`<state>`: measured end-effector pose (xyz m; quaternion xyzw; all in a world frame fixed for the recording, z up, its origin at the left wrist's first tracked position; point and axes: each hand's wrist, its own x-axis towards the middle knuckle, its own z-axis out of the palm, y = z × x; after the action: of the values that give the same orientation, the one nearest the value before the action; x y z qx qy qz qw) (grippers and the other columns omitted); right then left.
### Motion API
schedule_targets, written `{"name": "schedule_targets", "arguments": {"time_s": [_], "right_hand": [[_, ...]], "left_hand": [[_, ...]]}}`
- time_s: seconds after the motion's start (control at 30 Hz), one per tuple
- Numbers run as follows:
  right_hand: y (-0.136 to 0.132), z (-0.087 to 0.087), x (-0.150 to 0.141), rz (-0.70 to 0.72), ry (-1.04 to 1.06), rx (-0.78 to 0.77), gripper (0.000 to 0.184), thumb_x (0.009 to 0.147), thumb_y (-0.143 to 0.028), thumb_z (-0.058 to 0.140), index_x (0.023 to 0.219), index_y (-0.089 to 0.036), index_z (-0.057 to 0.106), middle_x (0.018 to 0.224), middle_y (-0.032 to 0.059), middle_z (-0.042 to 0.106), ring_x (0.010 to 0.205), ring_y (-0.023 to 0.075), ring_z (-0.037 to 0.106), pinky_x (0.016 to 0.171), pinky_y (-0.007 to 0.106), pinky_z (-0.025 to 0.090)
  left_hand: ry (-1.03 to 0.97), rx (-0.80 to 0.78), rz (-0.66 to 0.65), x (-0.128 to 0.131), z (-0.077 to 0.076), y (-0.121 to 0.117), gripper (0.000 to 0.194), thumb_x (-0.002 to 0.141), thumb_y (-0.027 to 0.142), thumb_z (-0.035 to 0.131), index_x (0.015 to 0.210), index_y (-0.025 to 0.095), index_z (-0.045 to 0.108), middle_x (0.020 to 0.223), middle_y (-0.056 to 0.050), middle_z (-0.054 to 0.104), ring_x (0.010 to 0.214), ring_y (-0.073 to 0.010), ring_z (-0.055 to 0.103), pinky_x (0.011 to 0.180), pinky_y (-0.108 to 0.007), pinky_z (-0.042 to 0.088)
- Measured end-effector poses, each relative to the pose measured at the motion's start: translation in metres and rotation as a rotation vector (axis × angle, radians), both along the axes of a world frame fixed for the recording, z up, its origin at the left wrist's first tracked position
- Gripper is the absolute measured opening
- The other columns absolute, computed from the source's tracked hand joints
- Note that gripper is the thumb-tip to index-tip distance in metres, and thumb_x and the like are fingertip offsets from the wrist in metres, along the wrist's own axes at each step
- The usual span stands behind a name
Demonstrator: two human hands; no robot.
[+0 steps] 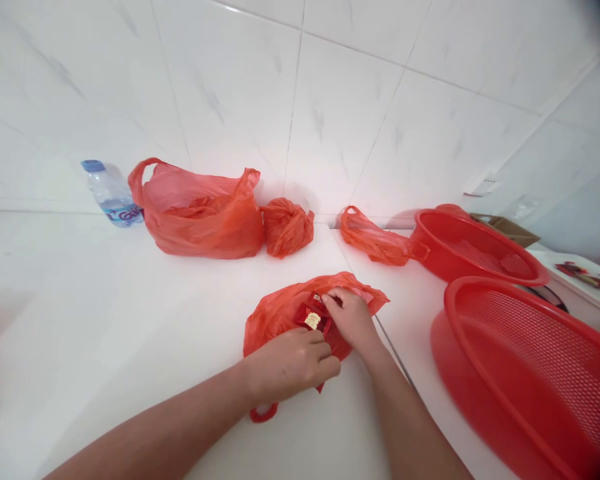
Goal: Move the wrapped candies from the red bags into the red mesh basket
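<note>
Presently: red packets inside, front bag open

Packets lie within the front bag on the white counter; its mouth is not closed. Right hand — fingertips at a packet, firm pinch not determinable. Left hand — fingers curled over the near side, grasp hidden. Behind, the small bag is bunched up; the large bag stands open

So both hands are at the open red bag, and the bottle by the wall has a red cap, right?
Not quite: the head view shows the cap on the bottle by the wall is blue. The left hand and right hand are indeed at the open red bag.
</note>
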<state>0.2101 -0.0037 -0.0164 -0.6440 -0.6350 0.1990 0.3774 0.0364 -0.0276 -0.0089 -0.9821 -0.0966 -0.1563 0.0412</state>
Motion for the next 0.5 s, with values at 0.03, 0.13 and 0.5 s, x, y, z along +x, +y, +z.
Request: {"name": "schedule_targets", "arguments": {"time_s": [0.03,0.13,0.5], "right_hand": [[-0.002,0.003,-0.001,0.017,0.025,0.000,0.027,0.084,-0.036,0.049,0.062,-0.021,0.049,0.062,-0.0021,0.058,0.059,0.0143,0.051,0.057,0.028,0.038],[-0.007,0.012,-0.002,0.164,0.109,-0.102,0.022,0.080,-0.032,0.053,0.063,-0.020,0.054,0.063,-0.0022,0.058,0.061,0.0131,0.052,0.056,0.025,0.039],[-0.017,0.022,-0.003,0.517,-0.074,-0.477,0.018,0.067,-0.018,0.058,0.078,-0.024,0.070,0.073,-0.0020,0.067,0.065,0.0136,0.057,0.055,0.025,0.038]], "left_hand": [[-0.010,0.032,-0.005,0.000,-0.001,0.000,0.024,0.078,-0.004,0.044,0.079,0.019,0.053,0.071,-0.002,0.058,0.062,-0.0157,0.046,0.060,-0.030,0.039],[-0.087,0.135,-0.007,-0.001,-0.001,0.000,0.021,0.080,-0.002,0.045,0.079,0.018,0.053,0.071,0.000,0.057,0.060,-0.0140,0.045,0.060,-0.029,0.040],[-0.082,0.105,-0.038,-0.002,0.004,-0.009,0.027,0.087,0.006,0.038,0.074,0.019,0.057,0.066,0.001,0.057,0.057,-0.0135,0.047,0.059,-0.029,0.041]]}}
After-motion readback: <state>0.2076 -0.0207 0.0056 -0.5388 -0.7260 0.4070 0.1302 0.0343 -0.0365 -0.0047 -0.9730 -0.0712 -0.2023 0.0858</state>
